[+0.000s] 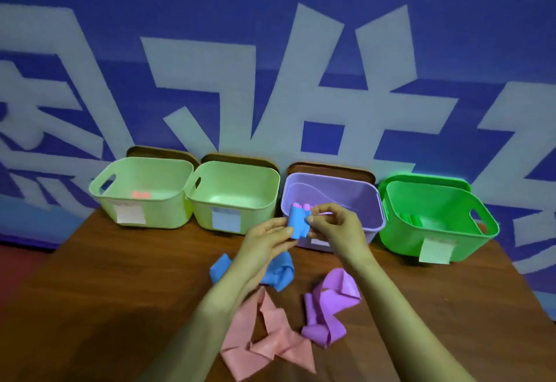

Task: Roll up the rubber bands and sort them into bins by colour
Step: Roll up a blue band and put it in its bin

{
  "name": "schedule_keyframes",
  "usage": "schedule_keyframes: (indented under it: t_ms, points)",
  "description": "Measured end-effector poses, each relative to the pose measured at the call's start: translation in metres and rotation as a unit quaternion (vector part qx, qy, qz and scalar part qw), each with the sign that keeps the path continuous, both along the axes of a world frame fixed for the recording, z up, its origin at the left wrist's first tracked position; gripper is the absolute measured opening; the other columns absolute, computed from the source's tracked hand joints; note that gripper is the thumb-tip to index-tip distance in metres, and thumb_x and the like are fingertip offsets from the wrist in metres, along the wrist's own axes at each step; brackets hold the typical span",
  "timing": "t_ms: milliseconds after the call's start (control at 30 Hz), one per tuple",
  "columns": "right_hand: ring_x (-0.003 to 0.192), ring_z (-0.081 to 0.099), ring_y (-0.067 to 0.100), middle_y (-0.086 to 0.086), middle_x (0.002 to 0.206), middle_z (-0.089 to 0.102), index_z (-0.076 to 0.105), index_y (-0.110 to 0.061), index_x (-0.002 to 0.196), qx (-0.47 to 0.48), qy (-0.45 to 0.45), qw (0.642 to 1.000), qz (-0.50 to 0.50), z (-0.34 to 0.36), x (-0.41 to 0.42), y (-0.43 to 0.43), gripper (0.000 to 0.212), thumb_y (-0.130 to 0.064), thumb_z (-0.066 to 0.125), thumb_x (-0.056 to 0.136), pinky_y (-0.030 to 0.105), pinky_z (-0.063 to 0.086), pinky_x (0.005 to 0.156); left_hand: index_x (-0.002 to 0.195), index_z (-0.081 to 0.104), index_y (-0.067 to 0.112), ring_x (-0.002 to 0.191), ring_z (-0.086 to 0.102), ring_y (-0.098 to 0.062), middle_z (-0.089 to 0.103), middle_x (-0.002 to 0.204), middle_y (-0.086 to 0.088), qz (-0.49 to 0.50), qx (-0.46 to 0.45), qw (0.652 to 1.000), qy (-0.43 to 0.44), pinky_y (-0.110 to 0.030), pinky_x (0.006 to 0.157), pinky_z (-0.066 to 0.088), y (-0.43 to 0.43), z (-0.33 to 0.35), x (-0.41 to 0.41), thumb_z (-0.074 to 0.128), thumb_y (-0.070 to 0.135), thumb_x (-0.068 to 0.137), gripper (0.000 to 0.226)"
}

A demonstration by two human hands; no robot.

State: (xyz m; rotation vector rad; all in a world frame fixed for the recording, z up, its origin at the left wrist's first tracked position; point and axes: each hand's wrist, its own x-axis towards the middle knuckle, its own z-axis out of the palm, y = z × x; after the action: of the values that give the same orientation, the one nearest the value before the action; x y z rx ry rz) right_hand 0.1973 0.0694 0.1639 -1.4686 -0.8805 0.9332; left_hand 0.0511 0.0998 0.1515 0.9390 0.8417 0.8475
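Observation:
Both hands hold a blue rubber band (298,222) partly rolled, above the table in front of the purple bin (361,198). My left hand (267,243) pinches the roll from the left and my right hand (334,225) pinches it from the right. The band's loose tail (278,273) trails down onto the table below my left wrist. A pink band (264,339) and a purple band (328,309) lie crumpled on the table nearer to me.
Four bins stand along the table's far edge: a pale green bin (141,168) with pink rolls, a second pale green bin (234,171), the purple bin with purple rolls, a bright green bin (436,195) with green rolls. Behind them is a blue wall.

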Motion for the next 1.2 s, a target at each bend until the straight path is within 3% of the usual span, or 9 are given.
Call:
schedule_keyframes:
  t_ms: [133,267,433,667,733,800,933,1033,1200]
  points:
    - [0.051,0.062,0.01,0.008,0.064,0.064,0.063,-0.003,0.083,-0.002,0.036,0.999,0.005,0.037,-0.025,0.045,0.012,0.009,0.066,0.082,0.022,0.056,0.059,0.099,0.061,0.0,0.073,0.069,-0.012,0.069,0.086,-0.011,0.047,-0.017,0.998,-0.024,-0.024,0.077,0.056,0.035,0.037,-0.017,0.055,-0.007,0.088,0.014]
    - [0.051,0.063,0.009,0.01,0.071,0.064,0.063,-0.001,0.084,-0.019,0.125,0.992,0.008,0.054,-0.049,0.089,0.008,0.004,0.059,0.089,0.017,0.056,0.058,0.107,0.059,-0.002,0.083,0.066,-0.02,0.065,0.099,-0.02,0.085,-0.016,0.996,-0.013,-0.028,0.081,0.056,0.072,0.056,-0.038,0.061,-0.004,0.086,0.021]
    - [0.072,0.066,0.021,0.015,0.083,0.067,0.065,0.0,0.086,-0.058,0.164,0.983,0.051,0.051,-0.068,0.134,0.003,0.001,0.067,0.084,0.019,0.057,0.067,0.107,0.061,0.003,0.095,0.067,-0.026,0.067,0.106,-0.023,0.079,-0.007,0.996,0.042,-0.028,0.084,0.055,0.12,0.05,-0.062,0.066,-0.002,0.083,0.025]
    - [0.07,0.066,0.022,0.016,0.081,0.065,0.063,0.0,0.078,-0.138,0.194,0.97,0.047,0.006,-0.088,0.224,0.008,0.005,0.068,0.082,0.022,0.058,0.062,0.104,0.062,0.004,0.091,0.067,-0.021,0.067,0.101,-0.014,0.064,-0.027,0.989,0.128,-0.02,0.076,0.055,0.202,0.016,-0.081,0.067,-0.001,0.083,0.022]
    - [0.071,0.065,0.024,0.02,0.086,0.064,0.063,0.01,0.09,-0.165,0.209,0.963,0.03,-0.015,-0.093,0.25,0.009,0.007,0.067,0.083,0.021,0.058,0.059,0.11,0.062,0.003,0.097,0.064,-0.021,0.066,0.105,-0.012,0.038,-0.043,0.983,0.177,-0.023,0.08,0.053,0.229,0.001,-0.084,0.065,0.002,0.086,0.024]
    - [0.07,0.065,0.024,0.022,0.095,0.064,0.06,0.016,0.104,-0.201,0.217,0.955,0.023,-0.04,-0.097,0.273,0.023,0.008,0.066,0.083,0.021,0.058,0.06,0.11,0.064,0.007,0.1,0.059,-0.021,0.065,0.107,-0.01,0.009,-0.065,0.97,0.233,-0.028,0.083,0.046,0.253,-0.014,-0.086,0.062,0.009,0.087,0.023]
    - [0.067,0.064,0.024,0.021,0.097,0.063,0.061,0.013,0.103,-0.277,0.203,0.939,0.026,-0.085,-0.106,0.305,0.023,0.006,0.068,0.082,0.022,0.057,0.055,0.106,0.063,0.014,0.102,0.053,-0.024,0.062,0.108,-0.009,-0.036,-0.132,0.95,0.281,-0.03,0.078,0.038,0.283,-0.039,-0.083,0.055,0.026,0.086,0.024]
    - [0.062,0.061,0.022,0.017,0.084,0.063,0.061,0.009,0.084,-0.316,0.181,0.931,0.027,-0.113,-0.114,0.322,0.007,0.008,0.067,0.082,0.021,0.052,0.042,0.099,0.061,0.014,0.089,0.052,-0.024,0.06,0.098,-0.009,-0.021,-0.172,0.943,0.284,-0.028,0.069,0.035,0.294,-0.051,-0.078,0.051,0.023,0.087,0.018]
    - [0.058,0.058,0.022,0.017,0.073,0.059,0.057,0.003,0.069,-0.357,0.161,0.92,0.027,-0.145,-0.126,0.341,0.017,0.007,0.07,0.08,0.027,0.054,0.043,0.071,0.048,0.012,0.062,0.045,-0.016,0.049,0.072,-0.005,0.025,-0.219,0.932,0.286,-0.024,0.054,0.03,0.309,-0.07,-0.073,0.039,0.002,0.093,0.026]
